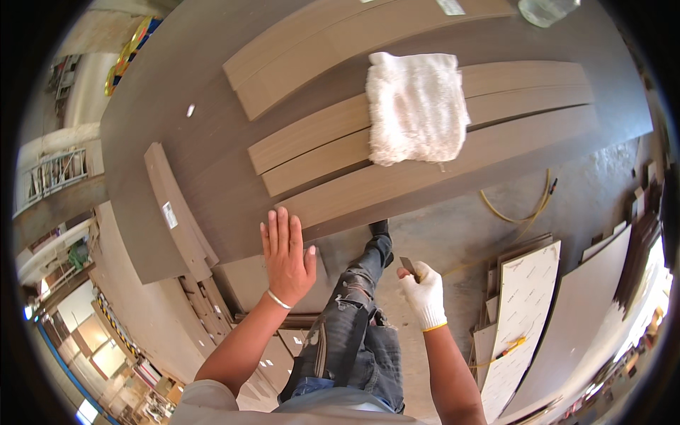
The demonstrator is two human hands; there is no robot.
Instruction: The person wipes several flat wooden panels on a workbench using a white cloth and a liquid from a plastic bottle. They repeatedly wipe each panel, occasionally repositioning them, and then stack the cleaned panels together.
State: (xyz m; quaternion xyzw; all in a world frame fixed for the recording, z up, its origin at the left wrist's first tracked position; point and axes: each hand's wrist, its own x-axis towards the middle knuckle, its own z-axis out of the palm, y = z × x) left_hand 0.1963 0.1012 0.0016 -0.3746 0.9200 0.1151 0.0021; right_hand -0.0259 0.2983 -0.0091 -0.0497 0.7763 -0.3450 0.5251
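Note:
My bare left hand [285, 251] lies flat at the near edge of a grey-brown worktop [212, 166], fingers stretched out. Its fingertips are by the left end of the nearest brown board [397, 185]. In a white knitted glove, my right hand [423, 289] is closed around a small tool with a flat dark blade [406, 265], held off the worktop over the floor. The gloved fingers hide its handle, so its exact kind is unclear. A fluffy white cloth [416, 108] rests across several parallel brown boards.
More brown boards [304, 60] lie at the far side, with a clear plastic container [547, 10] far right. A narrow board [177, 209] sits at the left end. Panels [520, 304] lean at the right; a yellow hose [520, 216] lies on the floor.

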